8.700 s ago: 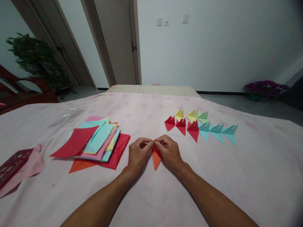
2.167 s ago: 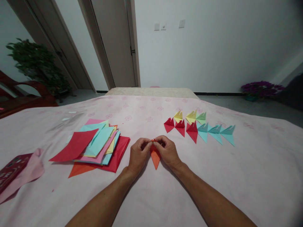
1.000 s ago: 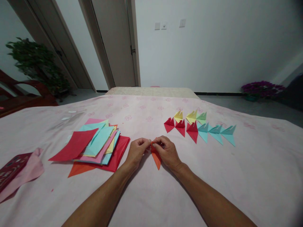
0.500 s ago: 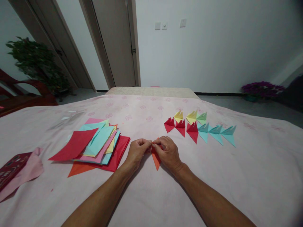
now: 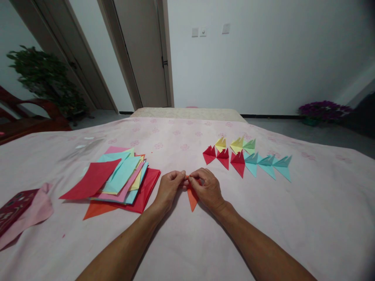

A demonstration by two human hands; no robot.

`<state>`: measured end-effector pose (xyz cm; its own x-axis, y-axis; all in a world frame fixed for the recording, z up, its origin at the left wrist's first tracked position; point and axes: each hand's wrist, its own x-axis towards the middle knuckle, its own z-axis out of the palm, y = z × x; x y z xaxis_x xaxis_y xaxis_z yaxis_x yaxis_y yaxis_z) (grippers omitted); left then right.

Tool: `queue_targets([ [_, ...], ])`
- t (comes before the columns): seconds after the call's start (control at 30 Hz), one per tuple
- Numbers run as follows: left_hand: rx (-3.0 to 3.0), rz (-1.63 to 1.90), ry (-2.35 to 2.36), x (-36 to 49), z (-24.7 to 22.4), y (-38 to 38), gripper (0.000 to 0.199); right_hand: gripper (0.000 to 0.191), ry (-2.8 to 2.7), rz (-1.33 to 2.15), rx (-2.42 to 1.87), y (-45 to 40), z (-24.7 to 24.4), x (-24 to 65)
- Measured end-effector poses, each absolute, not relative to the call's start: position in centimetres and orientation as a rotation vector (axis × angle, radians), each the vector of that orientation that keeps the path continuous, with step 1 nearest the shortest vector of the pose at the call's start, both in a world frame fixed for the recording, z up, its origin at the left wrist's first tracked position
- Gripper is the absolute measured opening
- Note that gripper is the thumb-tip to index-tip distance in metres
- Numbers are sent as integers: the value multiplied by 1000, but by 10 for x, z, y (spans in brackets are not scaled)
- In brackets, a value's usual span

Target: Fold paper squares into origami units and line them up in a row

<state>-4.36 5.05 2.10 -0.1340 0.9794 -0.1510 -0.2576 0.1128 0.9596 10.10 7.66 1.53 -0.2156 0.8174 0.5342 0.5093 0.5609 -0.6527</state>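
Between my hands is a small folded orange paper [image 5: 192, 200], its pointed end hanging down toward me. My left hand [image 5: 170, 189] pinches the paper's upper tip between thumb and fingers. My right hand [image 5: 207, 188] grips the same piece just beside it, thumb on top. The fingers cover most of the folds. To the right stand several folded paper cranes in rows: a red crane [image 5: 238, 163], a yellow crane [image 5: 237, 145], a green crane [image 5: 250, 146] and a blue crane [image 5: 267, 166] among them.
Left of my hands lies a loose stack of coloured paper sheets [image 5: 125, 175]. Farther left are a dark red box or booklet [image 5: 16, 207] and a pink cloth or paper [image 5: 42, 210]. A pink flowered tablecloth [image 5: 263, 234] covers the table.
My left thumb has lifted slightly at the tip, showing a bit of orange there. The paper's lower point has swung slightly left.
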Motion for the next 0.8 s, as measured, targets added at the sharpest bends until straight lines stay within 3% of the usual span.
queue_targets([
  [0.6,1162,1431,1327,-41,20,46,16,11,-1885,537,-1016,78,15,103],
  [0.8,1321,1407,1380,-42,15,47,18,11,-1837,626,-1053,77,15,103],
])
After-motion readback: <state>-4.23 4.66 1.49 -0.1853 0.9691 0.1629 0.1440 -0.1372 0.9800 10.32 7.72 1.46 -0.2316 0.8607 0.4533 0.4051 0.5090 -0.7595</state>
